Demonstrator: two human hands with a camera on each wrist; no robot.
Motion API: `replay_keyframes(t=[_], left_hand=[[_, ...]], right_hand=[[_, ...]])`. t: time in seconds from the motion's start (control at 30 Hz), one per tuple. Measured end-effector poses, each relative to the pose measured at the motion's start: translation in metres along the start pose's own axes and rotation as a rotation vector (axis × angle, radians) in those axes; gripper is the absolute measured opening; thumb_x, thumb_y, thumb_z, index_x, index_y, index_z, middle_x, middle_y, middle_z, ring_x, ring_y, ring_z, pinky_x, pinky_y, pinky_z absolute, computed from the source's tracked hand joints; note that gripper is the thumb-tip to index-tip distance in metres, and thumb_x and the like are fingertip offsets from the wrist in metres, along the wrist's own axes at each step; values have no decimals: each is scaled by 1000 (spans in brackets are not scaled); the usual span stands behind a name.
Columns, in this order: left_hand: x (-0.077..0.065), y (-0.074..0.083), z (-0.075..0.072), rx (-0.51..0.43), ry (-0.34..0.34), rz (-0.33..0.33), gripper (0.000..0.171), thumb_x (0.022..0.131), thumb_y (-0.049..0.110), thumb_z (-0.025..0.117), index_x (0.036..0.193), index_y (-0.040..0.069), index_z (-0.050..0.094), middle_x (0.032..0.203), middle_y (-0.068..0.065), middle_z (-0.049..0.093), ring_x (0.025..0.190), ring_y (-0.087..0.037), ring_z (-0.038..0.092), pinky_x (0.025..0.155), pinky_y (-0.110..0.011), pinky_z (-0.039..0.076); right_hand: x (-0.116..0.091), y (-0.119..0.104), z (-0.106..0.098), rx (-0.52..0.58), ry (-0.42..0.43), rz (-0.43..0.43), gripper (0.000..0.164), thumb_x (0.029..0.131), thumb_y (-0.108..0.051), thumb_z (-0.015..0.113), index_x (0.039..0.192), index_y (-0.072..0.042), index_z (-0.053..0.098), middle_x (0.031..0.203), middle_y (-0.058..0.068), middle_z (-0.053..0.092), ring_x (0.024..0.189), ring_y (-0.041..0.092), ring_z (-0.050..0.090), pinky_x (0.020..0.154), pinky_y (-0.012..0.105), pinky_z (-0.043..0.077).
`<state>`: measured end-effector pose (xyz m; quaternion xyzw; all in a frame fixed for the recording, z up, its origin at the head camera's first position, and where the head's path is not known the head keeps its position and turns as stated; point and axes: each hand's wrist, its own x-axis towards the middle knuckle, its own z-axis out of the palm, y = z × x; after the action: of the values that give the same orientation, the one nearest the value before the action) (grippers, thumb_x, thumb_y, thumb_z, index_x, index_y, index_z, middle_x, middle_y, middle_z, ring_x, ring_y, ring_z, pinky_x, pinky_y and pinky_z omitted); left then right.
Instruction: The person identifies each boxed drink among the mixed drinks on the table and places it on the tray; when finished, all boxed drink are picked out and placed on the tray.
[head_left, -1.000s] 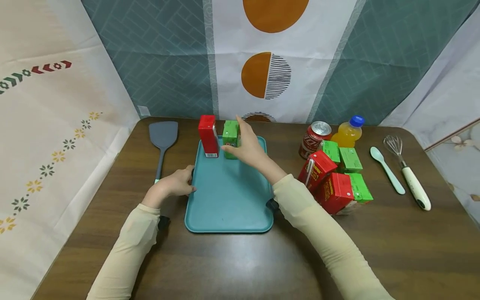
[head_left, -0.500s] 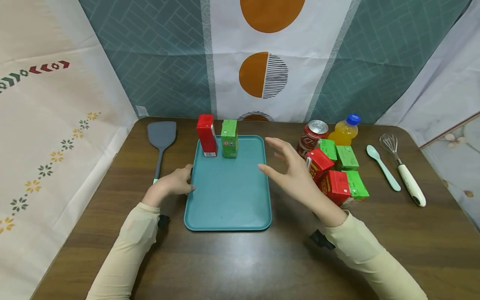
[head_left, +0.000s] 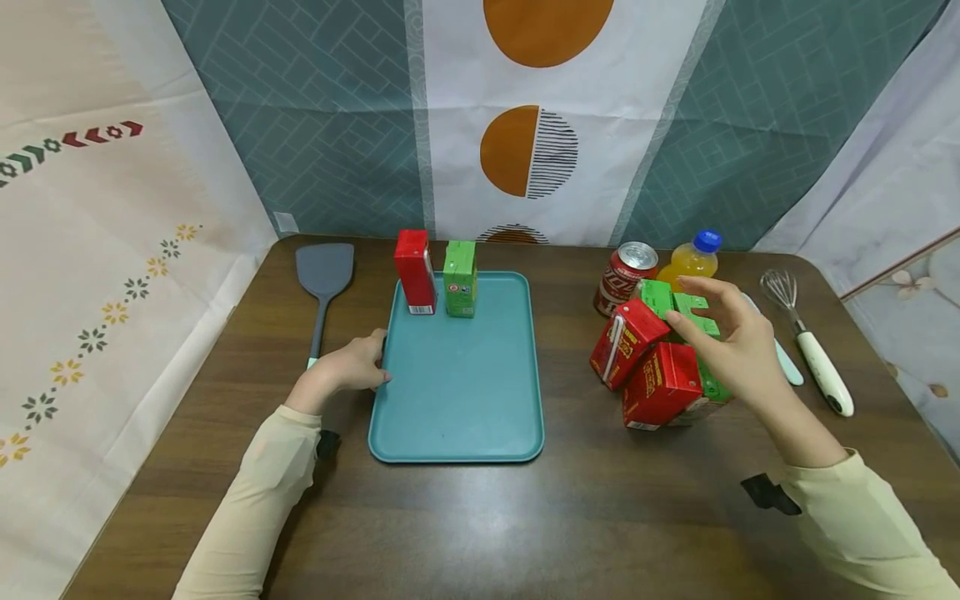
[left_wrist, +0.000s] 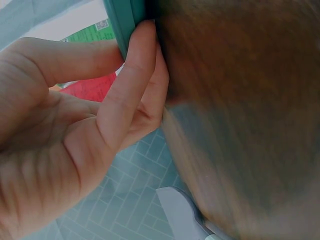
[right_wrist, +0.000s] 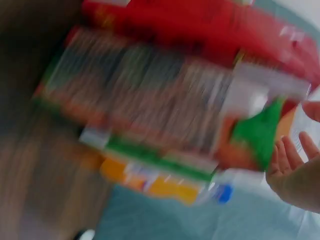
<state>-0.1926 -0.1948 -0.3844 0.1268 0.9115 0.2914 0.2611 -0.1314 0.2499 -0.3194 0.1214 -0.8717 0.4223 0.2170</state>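
My left hand (head_left: 351, 365) pinches the left rim of a teal tray (head_left: 457, 392); in the left wrist view the thumb and fingers (left_wrist: 135, 65) close on its edge. Toward the tray's far left stand a red drink carton (head_left: 417, 273) and a green drink carton (head_left: 460, 280). My right hand (head_left: 735, 342) reaches over a cluster of juice cartons at the right, thumb and fingers spread apart, holding nothing. That cluster has red cartons (head_left: 663, 383) in front and green cartons (head_left: 657, 296) behind, partly hidden by the hand. The right wrist view is blurred.
A cola can (head_left: 626, 275) and a bottle of orange drink (head_left: 692, 260) stand behind the cluster. A mint spoon (head_left: 789, 367) and a whisk (head_left: 821, 367) lie to the right. A grey spatula (head_left: 325, 275) lies left of the tray. Cloth hangs behind the table.
My right hand has left the green carton on the tray and moved right to the carton cluster. The left hand stays at the tray's rim.
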Motion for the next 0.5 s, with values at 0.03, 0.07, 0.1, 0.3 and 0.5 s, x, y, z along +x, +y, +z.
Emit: replay_keyframes(t=[0.03, 0.07, 0.1, 0.3, 0.5], left_hand=[[0, 0, 0, -2, 0, -2, 70, 86, -2, 57, 138, -18, 13, 114, -33, 53, 77, -23, 65, 71, -35, 53], [-1, 0, 0, -2, 0, -1, 71, 86, -2, 57, 138, -18, 12, 115, -34, 53, 77, -23, 65, 71, -35, 53], [-1, 0, 0, -4, 2, -3, 71, 86, -2, 57, 138, -18, 12, 115, -34, 53, 77, -23, 65, 71, -35, 53], [-2, 1, -1, -15, 0, -9, 71, 86, -2, 57, 138, -18, 12, 114, -33, 53, 79, -24, 65, 71, -35, 53], [-1, 0, -2, -35, -14, -7, 71, 86, -3, 57, 139, -17, 12, 111, -31, 55, 80, -23, 65, 72, -34, 53]], right_hand=[[1, 6, -5, -32, -14, 31, 48, 83, -5, 69, 129, -6, 53, 124, 8, 56, 106, -6, 51, 85, 9, 40], [2, 12, -9, -62, -34, 62, 49, 85, -9, 68, 131, -7, 51, 126, 9, 54, 109, -1, 52, 89, 14, 42], [3, 17, -13, -88, -61, 99, 51, 86, -13, 67, 133, -7, 49, 129, 11, 52, 112, 6, 53, 92, 21, 44], [11, 44, -28, -212, -357, 342, 76, 87, -44, 62, 146, -9, 29, 144, 26, 32, 123, 51, 38, 94, 63, 33], [20, 71, -31, -122, -522, 444, 86, 89, -45, 58, 151, -14, 8, 153, 23, 10, 134, 50, 19, 99, 66, 23]])
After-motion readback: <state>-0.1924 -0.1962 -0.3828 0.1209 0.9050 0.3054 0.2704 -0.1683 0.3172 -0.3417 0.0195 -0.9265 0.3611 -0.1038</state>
